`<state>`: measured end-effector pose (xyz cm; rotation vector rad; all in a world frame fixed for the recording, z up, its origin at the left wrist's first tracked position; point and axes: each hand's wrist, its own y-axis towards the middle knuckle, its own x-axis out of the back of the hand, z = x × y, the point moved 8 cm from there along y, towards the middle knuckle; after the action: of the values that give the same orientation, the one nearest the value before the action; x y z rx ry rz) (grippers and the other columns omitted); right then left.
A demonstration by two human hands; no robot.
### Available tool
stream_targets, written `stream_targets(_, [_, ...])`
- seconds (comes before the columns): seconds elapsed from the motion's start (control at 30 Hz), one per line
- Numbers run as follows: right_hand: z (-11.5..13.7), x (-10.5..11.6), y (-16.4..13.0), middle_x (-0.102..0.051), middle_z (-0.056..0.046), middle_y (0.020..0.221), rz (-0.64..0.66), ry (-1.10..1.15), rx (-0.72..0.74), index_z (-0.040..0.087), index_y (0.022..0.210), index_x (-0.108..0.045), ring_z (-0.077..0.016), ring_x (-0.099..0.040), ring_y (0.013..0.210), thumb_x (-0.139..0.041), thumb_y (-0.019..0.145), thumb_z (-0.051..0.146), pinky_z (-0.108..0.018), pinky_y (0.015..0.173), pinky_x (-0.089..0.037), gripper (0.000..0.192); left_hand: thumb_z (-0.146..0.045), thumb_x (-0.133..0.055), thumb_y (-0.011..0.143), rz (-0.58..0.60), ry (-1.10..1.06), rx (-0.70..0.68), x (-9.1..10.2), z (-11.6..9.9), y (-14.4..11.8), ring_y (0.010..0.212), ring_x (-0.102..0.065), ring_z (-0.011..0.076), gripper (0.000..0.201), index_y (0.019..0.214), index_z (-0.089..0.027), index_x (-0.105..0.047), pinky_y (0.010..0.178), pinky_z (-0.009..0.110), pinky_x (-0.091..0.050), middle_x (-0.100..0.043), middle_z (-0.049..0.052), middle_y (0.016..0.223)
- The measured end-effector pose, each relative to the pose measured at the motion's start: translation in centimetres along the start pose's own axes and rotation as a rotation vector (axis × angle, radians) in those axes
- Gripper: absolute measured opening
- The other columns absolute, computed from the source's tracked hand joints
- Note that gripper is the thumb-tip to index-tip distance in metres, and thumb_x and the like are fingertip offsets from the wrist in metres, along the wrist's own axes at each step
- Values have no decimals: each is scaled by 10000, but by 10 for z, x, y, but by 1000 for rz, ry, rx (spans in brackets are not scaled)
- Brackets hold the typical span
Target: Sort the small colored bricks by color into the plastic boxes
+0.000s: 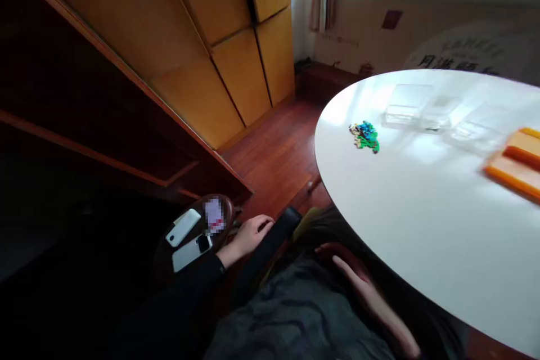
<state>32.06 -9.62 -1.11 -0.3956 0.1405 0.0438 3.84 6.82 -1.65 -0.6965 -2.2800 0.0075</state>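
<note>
Left hand (252, 234) grips a dark armrest (274, 236); right hand (358, 287) lies flat, open, its fingertips shadowed under the table (422, 208). Phones (188, 239) at 9 o'clock.

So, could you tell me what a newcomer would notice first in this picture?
Probably the big white round table on the right, with a small blue-and-green bead cluster near its far-left edge and orange trays at the right. Low on the left, two phones lie on a small dark stool. The left hand rests on a black armrest beside them, while the right hand lies flat in the lap.
</note>
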Motion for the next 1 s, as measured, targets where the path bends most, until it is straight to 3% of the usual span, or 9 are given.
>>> stream_targets(0.4, [1, 1, -3, -740, -94, 1481, -8, -30, 39, 290, 1402, -756, -358, -660, 1422, -607, 1092, 670, -577, 1335, -429, 512, -453, -559, 1114, -12, 14, -36, 2, -3, 0, 1084, -786, 255, 345, 1144, -218, -810, 959, 357, -593, -838, 83, 1182])
stream_targets(0.57, [33, 6, -27, -733, -107, 1497, 40, -72, 62, 306, 1438, -739, -356, -677, 1412, -594, 1115, 612, -545, 1283, -509, 468, -419, -532, 1134, -195, 69, -147, 35, -32, -2, 927, -769, 208, 332, 1040, -206, -770, 855, 322, -591, -816, 66, 1005])
stream_targets(0.67, [67, 32, -55, -731, -107, 1501, 29, -167, 105, 330, 1463, -727, -359, -669, 1427, -569, 1128, 567, -531, 1272, -526, 440, -346, -529, 1147, -316, 104, -355, 66, -82, 5, 867, -749, 183, 289, 1007, -209, -742, 817, 304, -576, -781, 51, 922])
stream_targets(0.8, [122, 81, -97, -798, -110, 1330, -78, -277, 208, 341, 1403, -759, -339, -782, 1189, -529, 1142, 523, -475, 1056, -680, 393, -176, -593, 1086, -368, 113, -775, 86, -189, 29, 842, -741, 167, 155, 1075, -220, -741, 798, 295, -573, -772, 31, 904])
stream_targets(0.9, [163, 117, -116, -771, -121, 1401, -243, -457, 342, 340, 1483, -707, -347, -757, 1255, -563, 1139, 459, -482, 1058, -681, 391, -111, -645, 1028, -357, 36, -1065, 80, -274, 52, 759, -712, 155, 182, 1137, -225, -736, 722, 284, -568, -761, 12, 872])
stream_targets(1.0, [196, 165, -120, -713, -98, 1506, -514, -703, 502, 362, 1527, -651, -341, -682, 1404, -605, 1129, 398, -523, 1189, -604, 402, -153, -674, 1036, -258, 36, -1150, 50, -344, 90, 814, -739, 180, 147, 1149, -231, -728, 756, 317, -605, -783, 30, 936])
